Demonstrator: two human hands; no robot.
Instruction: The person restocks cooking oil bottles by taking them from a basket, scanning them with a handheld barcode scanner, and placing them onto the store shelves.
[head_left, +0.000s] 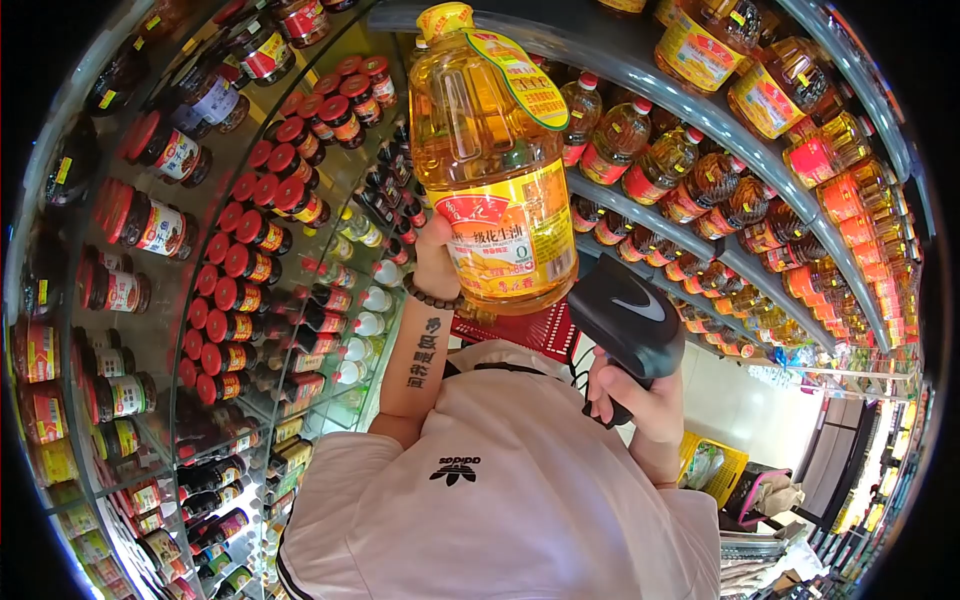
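Note:
My left hand (433, 262), with a dark bead bracelet at its wrist, holds a large bottle of golden oil (510, 225) by its lower left side; most of the fingers are hidden behind it. The bottle stands upright in view, with a yellow cap and a yellow and red label. In my right hand (640, 400) is a black handheld scanner (628, 318), fingers wrapped round its handle. The scanner's head is close to the lower right of the bottle.
Shelves of red-lidded jars (240, 262) and dark bottles rise on the left. Curved shelves (720, 245) of oil bottles fill the right. Beyond my arms lies a red slatted object (535, 333). A yellow basket (735, 462) and a pink-edged black bag (742, 500) are at lower right.

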